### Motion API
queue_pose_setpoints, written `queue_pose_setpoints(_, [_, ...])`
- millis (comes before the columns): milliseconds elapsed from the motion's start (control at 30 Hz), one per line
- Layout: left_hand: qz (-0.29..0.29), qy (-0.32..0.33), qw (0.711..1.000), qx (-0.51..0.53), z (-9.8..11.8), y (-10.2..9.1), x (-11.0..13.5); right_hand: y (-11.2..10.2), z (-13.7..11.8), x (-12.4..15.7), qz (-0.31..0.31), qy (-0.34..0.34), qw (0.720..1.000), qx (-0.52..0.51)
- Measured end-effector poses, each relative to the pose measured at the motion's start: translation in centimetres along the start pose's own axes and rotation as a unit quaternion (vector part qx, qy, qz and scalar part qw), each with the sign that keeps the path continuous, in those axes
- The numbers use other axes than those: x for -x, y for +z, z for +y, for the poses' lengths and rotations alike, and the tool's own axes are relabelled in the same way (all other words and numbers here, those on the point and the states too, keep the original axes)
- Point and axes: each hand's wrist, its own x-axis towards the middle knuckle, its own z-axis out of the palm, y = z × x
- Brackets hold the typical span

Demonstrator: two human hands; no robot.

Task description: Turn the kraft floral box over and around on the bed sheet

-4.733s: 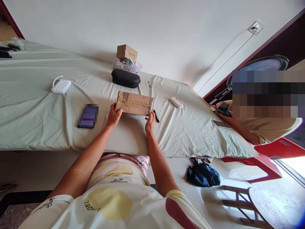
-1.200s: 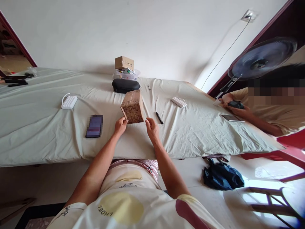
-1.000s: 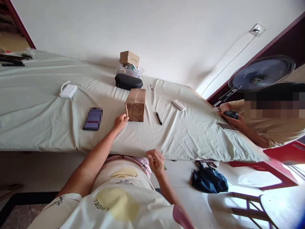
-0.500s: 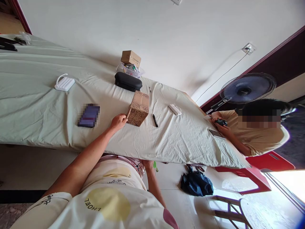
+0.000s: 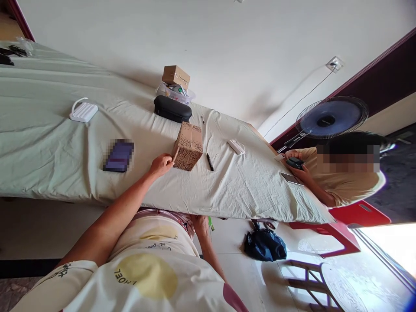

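A brown cardboard box [image 5: 187, 145] covered in black scribbles stands on the sheet-covered table [image 5: 247, 190], one end facing me. My left hand [image 5: 161, 164] rests on the table with its fingers closed on the box's lower left corner. My right hand [image 5: 200, 225] hangs below the table's front edge beside my lap. Its fingers are hidden, and a small green bit [image 5: 211, 223] shows right next to it. A black pen [image 5: 209, 161] lies on the sheet just right of the box.
Behind the box are a black case [image 5: 172, 108] and a plastic tub [image 5: 177, 92] topped by a small carton. A phone [image 5: 118, 156] and white gadgets [image 5: 83, 112] lie on the sheet. Another person sits at right holding a black device [image 5: 295, 163]. A fan [image 5: 331, 118], red chair [image 5: 341, 225] and dark bag [image 5: 264, 245] are nearby.
Both hands held the box flat, then turned it end-on. My right hand let go and dropped below the table edge. My left hand stays at the box's corner.
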Motion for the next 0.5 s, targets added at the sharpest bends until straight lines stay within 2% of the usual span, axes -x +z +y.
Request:
queue_pose_setpoints(167, [0.000, 0.000, 1.000, 0.002, 0.0, 0.0, 0.0, 0.0, -0.2, -2.4, -0.009, -0.012, 1.000, -0.004])
queue_pose_setpoints(300, [-0.001, 0.005, 1.000, 0.004, 0.0, 0.0, 0.0, 0.1, 0.8, -1.2, -0.017, -0.026, 0.999, 0.011])
queue_pose_setpoints(400, [-0.005, 0.005, 1.000, -0.002, 0.1, 0.1, 0.0, 0.2, 1.6, 0.0, -0.008, -0.010, 0.999, 0.038])
queue_pose_setpoints(500, [-0.012, 0.006, 1.000, -0.012, 0.0, 0.0, 0.1, 0.1, 1.4, -0.4, -0.017, -0.003, 1.000, 0.026])
